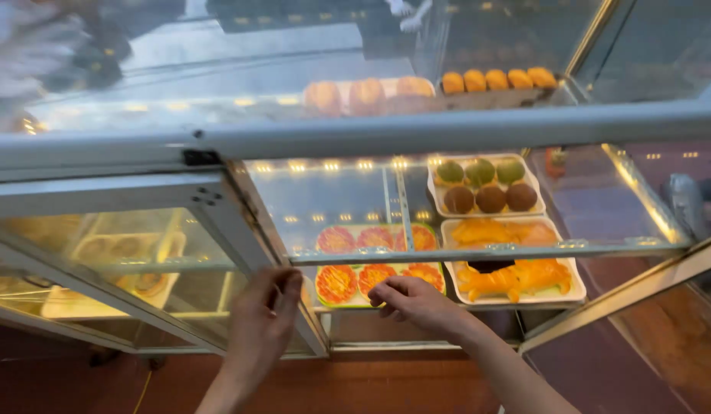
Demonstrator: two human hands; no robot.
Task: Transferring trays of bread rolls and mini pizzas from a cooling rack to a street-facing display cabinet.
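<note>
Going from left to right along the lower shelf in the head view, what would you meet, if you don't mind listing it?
Left hand → tray of red-orange round pastries → right hand → white tray of orange pastries.

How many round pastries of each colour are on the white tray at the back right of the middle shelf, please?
Green round pastries: 3
Brown round pastries: 3
Total on the white rectangular tray: 6

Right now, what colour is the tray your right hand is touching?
Green, holding red-orange round pastries. The right hand rests on the tray edge; head view shows it.
</note>
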